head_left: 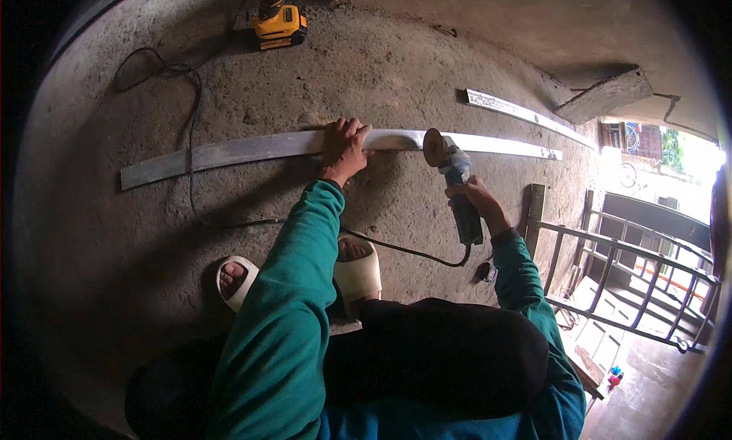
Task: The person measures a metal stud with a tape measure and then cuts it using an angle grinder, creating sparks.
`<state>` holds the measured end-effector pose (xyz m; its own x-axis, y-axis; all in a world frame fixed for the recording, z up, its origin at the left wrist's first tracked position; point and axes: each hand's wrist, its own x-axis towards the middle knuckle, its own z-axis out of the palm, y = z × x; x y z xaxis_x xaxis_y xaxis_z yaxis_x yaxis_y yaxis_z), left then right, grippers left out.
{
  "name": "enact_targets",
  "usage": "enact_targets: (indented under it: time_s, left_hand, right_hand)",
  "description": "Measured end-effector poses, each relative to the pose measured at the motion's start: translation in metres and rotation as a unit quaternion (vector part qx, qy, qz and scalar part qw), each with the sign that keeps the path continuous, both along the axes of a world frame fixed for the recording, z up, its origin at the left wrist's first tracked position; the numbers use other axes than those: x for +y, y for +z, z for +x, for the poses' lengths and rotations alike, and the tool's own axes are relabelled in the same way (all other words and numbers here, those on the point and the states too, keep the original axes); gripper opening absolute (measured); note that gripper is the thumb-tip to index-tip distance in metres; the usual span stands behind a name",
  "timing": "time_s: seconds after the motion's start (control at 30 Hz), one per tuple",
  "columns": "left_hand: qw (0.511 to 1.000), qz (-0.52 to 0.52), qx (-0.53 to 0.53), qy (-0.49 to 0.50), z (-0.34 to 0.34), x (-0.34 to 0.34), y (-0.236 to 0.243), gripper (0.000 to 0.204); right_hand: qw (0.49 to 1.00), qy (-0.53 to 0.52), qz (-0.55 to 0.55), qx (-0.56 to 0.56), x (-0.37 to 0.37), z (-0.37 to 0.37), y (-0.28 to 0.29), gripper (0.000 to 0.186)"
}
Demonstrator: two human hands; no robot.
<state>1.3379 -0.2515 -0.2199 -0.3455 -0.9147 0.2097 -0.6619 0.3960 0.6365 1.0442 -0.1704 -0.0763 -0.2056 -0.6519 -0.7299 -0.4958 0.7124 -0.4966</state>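
One long metal strip [259,148] lies left to right on the floor [290,89], probably stiff and slick, best pinned mid-length, where my left hand [345,146] clamps it; my right hand [479,200] grips the grinder [467,223].

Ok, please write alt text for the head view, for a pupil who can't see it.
A person's right hand grips an angle grinder, its disc at a long metal strip that the left hand holds. The black cord crosses the strip's left part; a yellow power tool and a second strip are beyond on the floor.
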Motion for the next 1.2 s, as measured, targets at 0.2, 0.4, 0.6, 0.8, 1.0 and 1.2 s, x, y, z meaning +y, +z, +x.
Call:
enact_targets:
  time_s: [0.2,0.4,0.6,0.8,1.0,1.2]
  left_hand:
    - [1.0,0.002,-0.008,0.007,0.004,0.001,-0.001,0.05]
    - [1.0,0.01,-0.019,0.012,0.003,0.002,-0.001,0.049]
    - [1.0,0.006,-0.016,0.011,0.0,0.001,0.001,0.048]
    - [0.999,0.033,0.004,-0.004,0.004,0.002,0.0,0.052]
    - [0.999,0.03,0.017,-0.001,0.002,0.001,0.0,0.051]
    - [0.999,0.014,0.033,0.003,-0.003,0.001,0.001,0.049]
  right_hand:
    - [1.0,0.019,0.012,0.012,-0.005,0.004,-0.002,0.026]
    - [0.999,0.0,-0.013,-0.029,-0.003,0.005,-0.01,0.029]
    - [0.999,-0.01,0.012,-0.033,-0.007,-0.002,-0.011,0.028]
    - [0.999,-0.017,0.011,-0.031,-0.009,0.0,-0.015,0.028]
    - [0.996,0.064,-0.058,-0.016,-0.007,-0.013,-0.026,0.027]
    - [0.997,0.052,-0.036,-0.052,-0.002,-0.025,-0.018,0.025]
